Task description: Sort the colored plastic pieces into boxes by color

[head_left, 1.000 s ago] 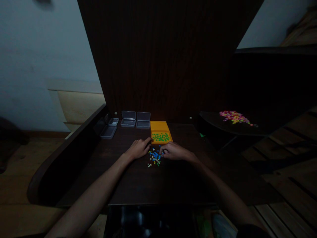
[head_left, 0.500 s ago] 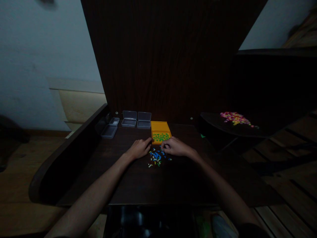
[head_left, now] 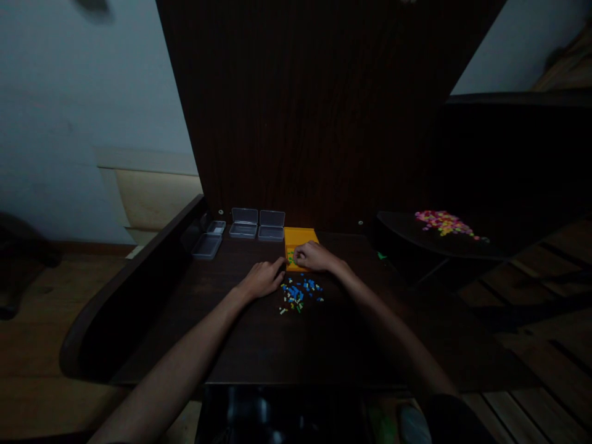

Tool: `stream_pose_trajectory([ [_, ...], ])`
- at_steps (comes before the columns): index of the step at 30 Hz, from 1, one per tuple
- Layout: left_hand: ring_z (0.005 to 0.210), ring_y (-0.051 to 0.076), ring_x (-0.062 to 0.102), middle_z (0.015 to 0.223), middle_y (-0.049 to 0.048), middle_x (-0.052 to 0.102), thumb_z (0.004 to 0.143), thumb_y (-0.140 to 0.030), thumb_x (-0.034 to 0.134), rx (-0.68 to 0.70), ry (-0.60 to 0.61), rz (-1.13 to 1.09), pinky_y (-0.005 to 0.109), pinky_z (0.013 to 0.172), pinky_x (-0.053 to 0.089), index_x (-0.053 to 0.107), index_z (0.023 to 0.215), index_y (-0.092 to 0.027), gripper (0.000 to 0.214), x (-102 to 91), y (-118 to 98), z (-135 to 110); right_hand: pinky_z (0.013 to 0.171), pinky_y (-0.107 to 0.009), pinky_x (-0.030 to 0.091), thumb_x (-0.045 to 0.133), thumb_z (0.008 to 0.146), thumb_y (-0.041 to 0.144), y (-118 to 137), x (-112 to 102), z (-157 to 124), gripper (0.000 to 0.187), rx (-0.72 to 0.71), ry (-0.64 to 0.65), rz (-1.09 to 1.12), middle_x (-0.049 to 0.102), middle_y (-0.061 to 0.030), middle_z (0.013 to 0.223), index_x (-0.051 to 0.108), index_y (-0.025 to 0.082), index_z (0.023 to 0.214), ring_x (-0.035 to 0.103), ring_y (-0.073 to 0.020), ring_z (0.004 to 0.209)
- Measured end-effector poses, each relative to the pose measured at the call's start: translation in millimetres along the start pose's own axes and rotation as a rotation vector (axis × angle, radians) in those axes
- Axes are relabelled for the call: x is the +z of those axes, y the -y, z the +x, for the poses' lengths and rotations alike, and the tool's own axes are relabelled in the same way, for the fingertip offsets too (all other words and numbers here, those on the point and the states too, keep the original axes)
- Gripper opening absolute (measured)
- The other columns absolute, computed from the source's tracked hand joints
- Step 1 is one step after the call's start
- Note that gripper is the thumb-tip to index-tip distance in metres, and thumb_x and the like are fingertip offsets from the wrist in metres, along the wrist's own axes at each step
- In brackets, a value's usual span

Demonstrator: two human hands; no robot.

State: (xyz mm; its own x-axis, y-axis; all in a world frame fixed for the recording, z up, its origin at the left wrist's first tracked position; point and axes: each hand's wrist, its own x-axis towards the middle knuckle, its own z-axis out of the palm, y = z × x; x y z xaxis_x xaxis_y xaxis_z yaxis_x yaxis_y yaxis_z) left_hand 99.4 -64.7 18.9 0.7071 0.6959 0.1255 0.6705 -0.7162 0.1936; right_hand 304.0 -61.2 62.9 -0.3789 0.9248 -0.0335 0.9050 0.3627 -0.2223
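Observation:
A yellow box point(head_left: 300, 235) stands on the dark desk with its lid raised, and small green pieces point(head_left: 290, 254) lie inside it. My right hand point(head_left: 312, 255) is over the box with its fingers pinched together; whatever they hold is hidden. It covers much of the green pieces. My left hand point(head_left: 263, 279) rests on the desk, fingers reaching forward and fingertips at the box's front left corner. In front of the box is a loose heap of small blue, white, yellow and green pieces point(head_left: 295, 294).
Two clear plastic cases point(head_left: 243, 230) point(head_left: 271, 232) stand with lids up left of the box. Another clear case point(head_left: 207, 245) lies open by the desk's left side panel point(head_left: 134, 290). Pink and yellow pieces point(head_left: 444, 223) are piled on a dark side shelf point(head_left: 402, 225) at right.
My right hand has moved from the right edge of the heap, up and left, over the yellow box. More blue pieces show where it was. My left hand stays at the box corner.

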Motion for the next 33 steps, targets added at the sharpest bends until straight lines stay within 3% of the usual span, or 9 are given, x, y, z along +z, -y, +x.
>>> stream_pose_trajectory([
  [9,0.088,0.028,0.068,0.092,0.0089,0.07,0.095,-0.034,0.035,-0.003,0.009,0.007,0.036,0.077,0.05,0.044,0.125,-0.023,0.034,-0.6,-0.8,-0.8,0.06,-0.022,0.033,0.052,0.084,0.021,2.3,1.3,4.7,0.026,0.044,0.039,-0.092,0.072,-0.0072,0.091,0.072,0.016,0.1,0.06,-0.0155,0.075],
  [20,0.09,0.027,0.068,0.096,0.0092,0.07,0.095,-0.035,0.035,-0.01,0.016,0.009,0.037,0.079,0.05,0.043,0.126,-0.023,0.035,0.8,0.6,0.4,0.063,-0.023,0.035,0.051,0.081,0.014,-4.1,-4.4,-17.8,0.03,-0.014,-0.001,-0.038,0.073,-0.0054,0.09,0.074,0.019,0.099,0.061,-0.0156,0.075],
  [25,0.092,0.027,0.068,0.097,0.0091,0.07,0.095,-0.035,0.035,-0.009,0.011,0.007,0.036,0.08,0.05,0.043,0.128,-0.024,0.036,0.6,0.0,-0.1,0.059,-0.021,0.033,0.053,0.079,0.013,-0.8,1.0,-38.8,0.026,-0.051,-0.065,0.098,0.067,-0.0018,0.071,0.073,0.017,0.096,0.054,-0.0121,0.062],
  [29,0.092,0.028,0.068,0.096,0.009,0.07,0.095,-0.034,0.036,-0.011,0.011,-0.003,0.036,0.078,0.05,0.043,0.128,-0.024,0.036,-0.8,-1.0,-0.1,0.054,-0.019,0.03,0.057,0.079,0.015,8.1,7.3,-57.9,0.02,-0.127,0.015,0.253,0.056,0.003,0.06,0.072,0.015,0.092,0.045,-0.0084,0.053],
  [33,0.092,0.027,0.068,0.098,0.0083,0.07,0.094,-0.035,0.037,-0.01,0.004,-0.016,0.035,0.079,0.05,0.044,0.127,-0.024,0.035,-0.6,-0.4,0.3,0.056,-0.019,0.031,0.06,0.078,0.016,17.1,13.5,-69.8,0.02,-0.18,0.106,0.265,0.057,0.0036,0.062,0.072,0.017,0.094,0.046,-0.008,0.054],
])
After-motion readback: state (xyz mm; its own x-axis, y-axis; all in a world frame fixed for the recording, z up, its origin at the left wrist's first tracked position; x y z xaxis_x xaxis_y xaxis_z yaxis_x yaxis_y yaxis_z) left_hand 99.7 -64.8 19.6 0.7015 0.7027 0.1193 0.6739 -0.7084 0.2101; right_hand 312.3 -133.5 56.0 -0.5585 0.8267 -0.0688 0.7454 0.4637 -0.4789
